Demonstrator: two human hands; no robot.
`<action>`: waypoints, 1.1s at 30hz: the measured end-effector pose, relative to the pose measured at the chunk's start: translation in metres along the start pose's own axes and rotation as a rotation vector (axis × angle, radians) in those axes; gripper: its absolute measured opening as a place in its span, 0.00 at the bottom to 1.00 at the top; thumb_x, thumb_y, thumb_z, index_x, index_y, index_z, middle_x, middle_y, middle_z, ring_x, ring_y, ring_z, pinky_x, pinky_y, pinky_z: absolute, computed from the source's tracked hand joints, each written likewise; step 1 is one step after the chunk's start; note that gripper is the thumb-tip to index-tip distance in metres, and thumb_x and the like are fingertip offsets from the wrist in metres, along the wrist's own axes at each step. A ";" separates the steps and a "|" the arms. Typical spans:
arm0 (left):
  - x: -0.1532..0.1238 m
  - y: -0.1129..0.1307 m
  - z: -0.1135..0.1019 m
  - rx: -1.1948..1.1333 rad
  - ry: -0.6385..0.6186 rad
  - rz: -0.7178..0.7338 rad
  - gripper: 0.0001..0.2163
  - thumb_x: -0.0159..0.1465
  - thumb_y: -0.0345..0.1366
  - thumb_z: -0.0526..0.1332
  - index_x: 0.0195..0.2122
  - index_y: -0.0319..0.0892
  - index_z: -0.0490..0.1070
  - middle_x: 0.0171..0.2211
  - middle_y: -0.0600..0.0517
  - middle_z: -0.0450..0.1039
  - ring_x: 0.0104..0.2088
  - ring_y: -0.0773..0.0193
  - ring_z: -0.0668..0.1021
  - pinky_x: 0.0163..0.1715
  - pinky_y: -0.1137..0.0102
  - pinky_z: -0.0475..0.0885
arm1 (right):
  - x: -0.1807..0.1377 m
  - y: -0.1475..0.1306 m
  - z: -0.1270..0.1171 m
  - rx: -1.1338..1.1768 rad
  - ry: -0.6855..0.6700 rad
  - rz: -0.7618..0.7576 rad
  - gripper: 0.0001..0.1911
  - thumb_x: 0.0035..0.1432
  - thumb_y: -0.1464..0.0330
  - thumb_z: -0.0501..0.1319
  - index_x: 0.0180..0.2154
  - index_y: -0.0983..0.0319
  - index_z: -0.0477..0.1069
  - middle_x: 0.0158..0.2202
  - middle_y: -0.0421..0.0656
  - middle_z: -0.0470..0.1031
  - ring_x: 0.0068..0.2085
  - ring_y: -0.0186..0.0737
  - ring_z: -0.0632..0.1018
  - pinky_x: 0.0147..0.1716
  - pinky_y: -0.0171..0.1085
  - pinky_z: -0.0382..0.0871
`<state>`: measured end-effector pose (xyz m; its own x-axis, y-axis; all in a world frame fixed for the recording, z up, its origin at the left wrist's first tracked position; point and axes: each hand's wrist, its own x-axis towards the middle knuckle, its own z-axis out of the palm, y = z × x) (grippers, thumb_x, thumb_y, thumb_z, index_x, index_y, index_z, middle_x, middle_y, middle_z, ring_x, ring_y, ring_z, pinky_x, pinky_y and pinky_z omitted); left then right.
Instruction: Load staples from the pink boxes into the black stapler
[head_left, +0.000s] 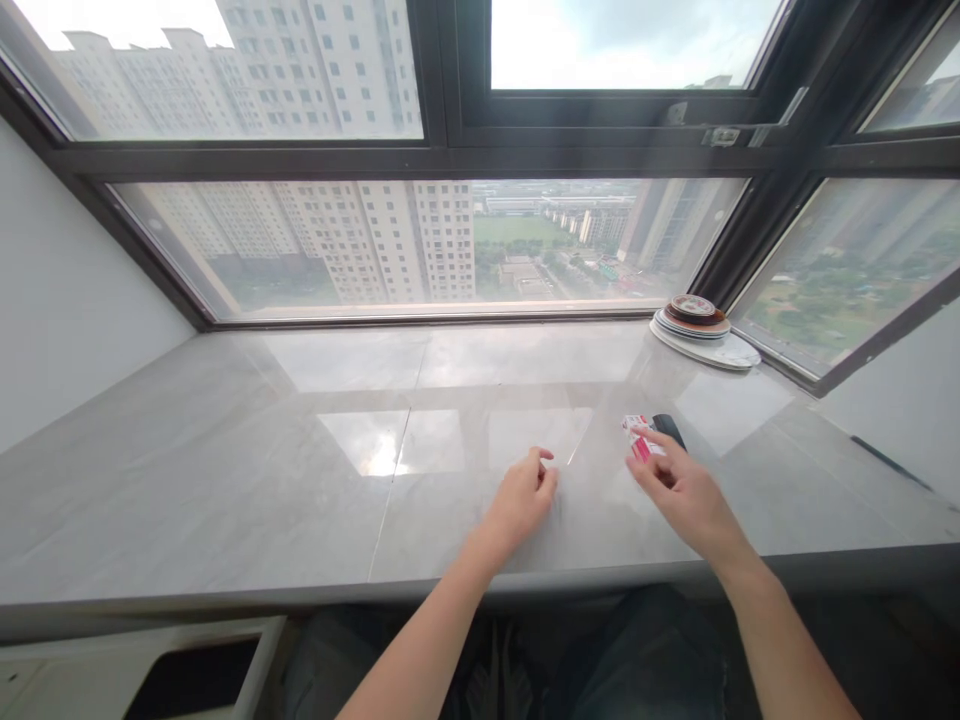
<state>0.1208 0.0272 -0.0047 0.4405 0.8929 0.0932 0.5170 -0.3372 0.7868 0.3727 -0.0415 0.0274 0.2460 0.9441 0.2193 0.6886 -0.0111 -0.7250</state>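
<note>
My right hand is over the right part of the counter, thumb and index finger apart. Its fingertips overlap a small red-and-white box and partly hide it; whether they touch it I cannot tell. Just behind the box lies a small dark, rounded object, partly covered by the hand. My left hand rests low over the counter to the left, its fingers loosely curled in. Nothing shows in it, and no object is close to it.
The grey marble-look counter runs under dark-framed windows. A stack of round plates or discs stands in the far right corner. A thin dark strip lies along the right wall. Below left is a pale drawer or cabinet.
</note>
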 end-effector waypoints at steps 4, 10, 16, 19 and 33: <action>-0.058 -0.050 -0.061 0.246 0.202 0.067 0.14 0.74 0.38 0.51 0.55 0.47 0.71 0.48 0.45 0.75 0.51 0.55 0.76 0.53 0.60 0.70 | -0.016 -0.048 0.101 -0.145 -0.261 -0.261 0.32 0.68 0.51 0.54 0.70 0.52 0.60 0.64 0.46 0.70 0.65 0.52 0.69 0.61 0.51 0.66; -0.093 -0.083 -0.091 0.689 0.259 0.004 0.22 0.75 0.43 0.50 0.70 0.57 0.59 0.72 0.51 0.56 0.72 0.50 0.57 0.69 0.49 0.55 | -0.020 -0.049 0.152 -0.514 -0.207 -0.233 0.32 0.72 0.50 0.46 0.73 0.45 0.51 0.76 0.34 0.46 0.76 0.56 0.41 0.71 0.63 0.37; -0.089 -0.081 -0.086 0.740 0.217 -0.059 0.25 0.75 0.48 0.47 0.73 0.60 0.51 0.74 0.57 0.49 0.74 0.51 0.51 0.71 0.49 0.50 | -0.020 -0.049 0.147 -0.558 -0.225 -0.209 0.32 0.72 0.49 0.44 0.74 0.45 0.48 0.76 0.33 0.42 0.76 0.57 0.39 0.71 0.64 0.37; -0.090 -0.082 -0.087 0.748 0.210 -0.057 0.25 0.75 0.48 0.47 0.73 0.60 0.50 0.75 0.57 0.48 0.75 0.52 0.51 0.71 0.49 0.50 | -0.021 -0.050 0.149 -0.560 -0.218 -0.212 0.32 0.72 0.49 0.44 0.74 0.45 0.48 0.76 0.33 0.42 0.76 0.57 0.39 0.71 0.63 0.37; -0.091 -0.083 -0.088 0.769 0.205 -0.054 0.25 0.76 0.48 0.46 0.73 0.59 0.51 0.75 0.56 0.47 0.75 0.53 0.51 0.71 0.49 0.49 | -0.020 -0.047 0.148 -0.537 -0.205 -0.224 0.32 0.72 0.48 0.45 0.73 0.44 0.50 0.76 0.32 0.44 0.75 0.55 0.42 0.71 0.62 0.40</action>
<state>-0.0271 0.0001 -0.0245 0.2954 0.9258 0.2358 0.9281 -0.3366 0.1589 0.2350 -0.0112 -0.0396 -0.0436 0.9863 0.1593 0.9689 0.0805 -0.2338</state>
